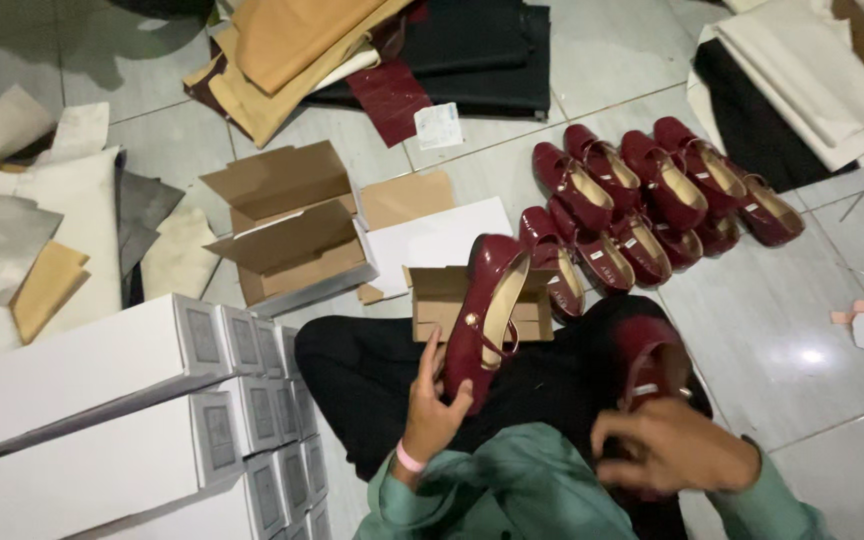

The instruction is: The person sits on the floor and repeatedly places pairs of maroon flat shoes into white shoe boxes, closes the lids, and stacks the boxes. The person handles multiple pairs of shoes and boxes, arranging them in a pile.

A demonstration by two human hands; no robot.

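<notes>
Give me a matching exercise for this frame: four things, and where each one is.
1. Left hand
2. Right hand
3. Row of dark red shoes
4. White shoeboxes

a. Stacked at the person's left
b. On the tiled floor, beyond the knees
c. Gripping a dark red shoe by its heel end
d. Over a second shoe on the lap

Pairs: 1-c, 2-d, 3-b, 4-a

Shoes (652, 200) were glossy dark red with tan insoles; stacked boxes (102, 400) white; floor (782, 330) grey; sleeves (512, 490) green.
</notes>
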